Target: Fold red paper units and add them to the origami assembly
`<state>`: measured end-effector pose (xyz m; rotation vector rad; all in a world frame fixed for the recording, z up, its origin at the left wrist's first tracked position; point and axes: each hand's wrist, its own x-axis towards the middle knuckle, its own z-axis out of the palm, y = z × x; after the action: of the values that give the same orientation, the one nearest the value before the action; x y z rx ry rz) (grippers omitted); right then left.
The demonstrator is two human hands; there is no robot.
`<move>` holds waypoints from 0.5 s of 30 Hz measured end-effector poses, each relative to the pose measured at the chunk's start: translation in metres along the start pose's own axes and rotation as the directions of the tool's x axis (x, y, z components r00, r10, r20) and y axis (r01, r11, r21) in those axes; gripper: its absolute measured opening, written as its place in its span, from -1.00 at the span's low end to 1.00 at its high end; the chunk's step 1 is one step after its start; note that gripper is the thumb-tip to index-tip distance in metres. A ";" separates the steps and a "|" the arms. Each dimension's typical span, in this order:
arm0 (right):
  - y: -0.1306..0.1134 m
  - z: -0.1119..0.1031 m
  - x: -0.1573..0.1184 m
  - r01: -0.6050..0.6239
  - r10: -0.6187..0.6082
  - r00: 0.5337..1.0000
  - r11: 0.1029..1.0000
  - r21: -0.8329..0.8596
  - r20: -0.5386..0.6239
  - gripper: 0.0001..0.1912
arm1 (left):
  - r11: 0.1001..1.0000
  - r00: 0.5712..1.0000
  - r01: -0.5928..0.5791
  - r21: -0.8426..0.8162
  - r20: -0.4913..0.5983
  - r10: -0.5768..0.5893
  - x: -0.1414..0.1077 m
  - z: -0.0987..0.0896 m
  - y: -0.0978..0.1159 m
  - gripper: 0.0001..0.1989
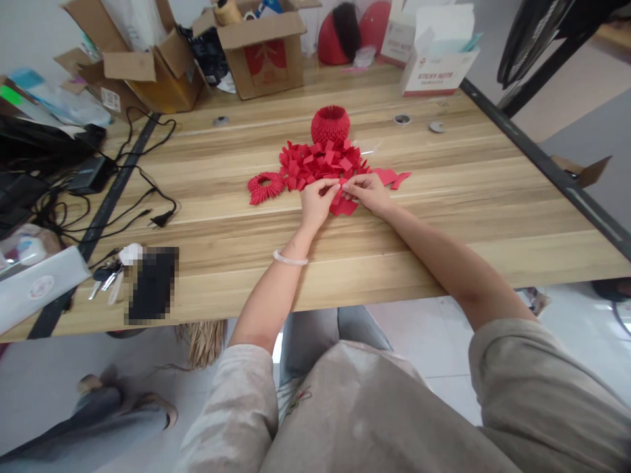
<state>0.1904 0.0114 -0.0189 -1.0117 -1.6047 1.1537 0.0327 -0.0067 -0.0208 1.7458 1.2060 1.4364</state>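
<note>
My left hand (318, 199) and my right hand (369, 192) meet over the table, each pinching a small piece of red paper (341, 186) between thumb and fingertips. Most of that piece is covered by my fingers. Just beyond them lies a heap of red paper pieces (315, 159). Behind the heap stands a round red vase-like form (330, 125) of folded paper, open at the top. Left of the heap rests a red folded-paper ring (265, 188). Flat red paper sheets (387, 176) lie beside my right hand, and more red paper (344, 207) is under my fingers.
Cardboard boxes (266, 62) and a sticky-note box (436, 69) line the table's back. Black cables with a plug (162, 219) run along the left. Keys (106, 274) and a blurred dark object (152, 286) lie near the front edge. Another person's legs (93, 420) show at lower left.
</note>
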 end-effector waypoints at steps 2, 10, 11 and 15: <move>0.001 -0.001 0.000 -0.008 0.009 0.999 1.000 0.010 -0.054 -0.62 | 1.000 1.000 0.019 -0.003 -0.001 -0.019 0.000 0.000 -0.001 -0.87; 0.005 -0.004 0.003 0.029 -0.024 0.989 0.999 0.037 -0.145 -0.62 | 0.994 0.996 0.088 -0.060 0.035 -0.086 0.001 0.002 -0.005 -0.82; 0.005 -0.004 0.003 0.025 -0.020 0.990 0.999 0.033 -0.141 -0.62 | 0.993 0.995 0.090 -0.070 0.043 -0.087 0.001 0.003 -0.005 -0.80; 0.005 -0.004 0.003 0.010 -0.007 0.991 1.000 0.019 -0.137 -0.63 | 0.996 0.996 0.074 -0.058 0.062 -0.071 0.001 0.002 -0.006 -0.80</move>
<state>0.1936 0.0163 -0.0228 -1.0473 -1.4851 1.0687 0.0334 -0.0030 -0.0257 1.6752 1.1710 1.3552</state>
